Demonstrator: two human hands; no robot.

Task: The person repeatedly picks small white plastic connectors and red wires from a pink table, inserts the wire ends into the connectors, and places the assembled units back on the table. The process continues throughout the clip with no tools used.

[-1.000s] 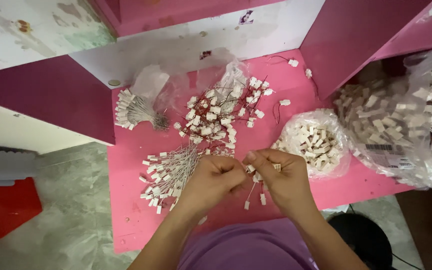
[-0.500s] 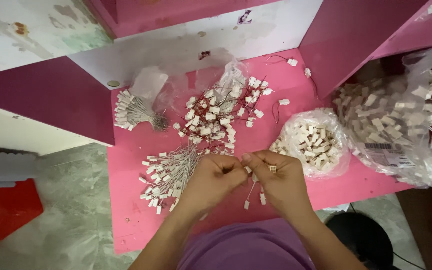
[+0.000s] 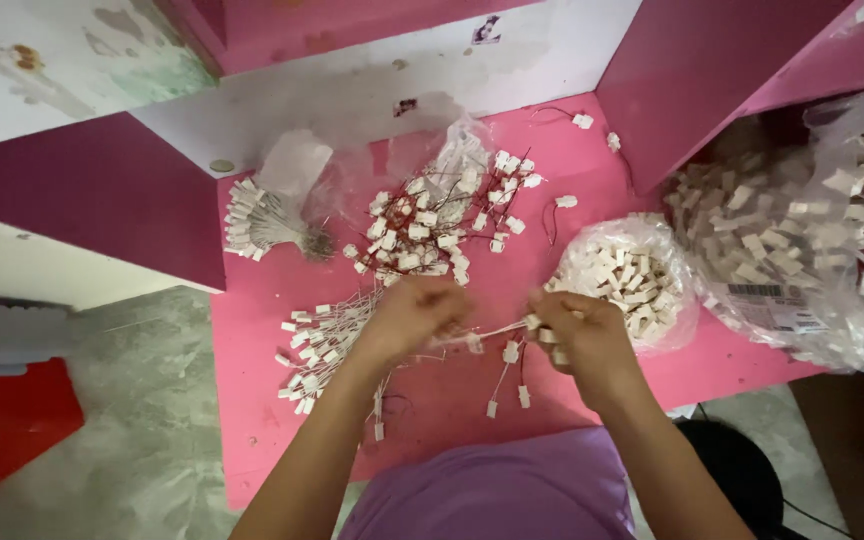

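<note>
My left hand [image 3: 414,318] and my right hand [image 3: 582,335] are over the pink tabletop [image 3: 592,190], a little apart. Between them stretches a thin wire with a small white plug [image 3: 474,340]; each hand pinches one end. My right hand also holds a small white connector piece at its fingertips. A fan of finished white plugs on wires [image 3: 320,340] lies left of my left hand. A few loose wired plugs [image 3: 510,375] lie on the table just below my hands.
A pile of white plugs with red wires [image 3: 432,225] lies behind my hands. A tied bundle [image 3: 262,222] sits at the left. An open bag of white connectors [image 3: 624,275] stands by my right hand, a large full bag [image 3: 822,230] farther right. Pink panels rise behind.
My hands were close together at the table's middle; now they have drawn apart, pulling the wire straight between them.
</note>
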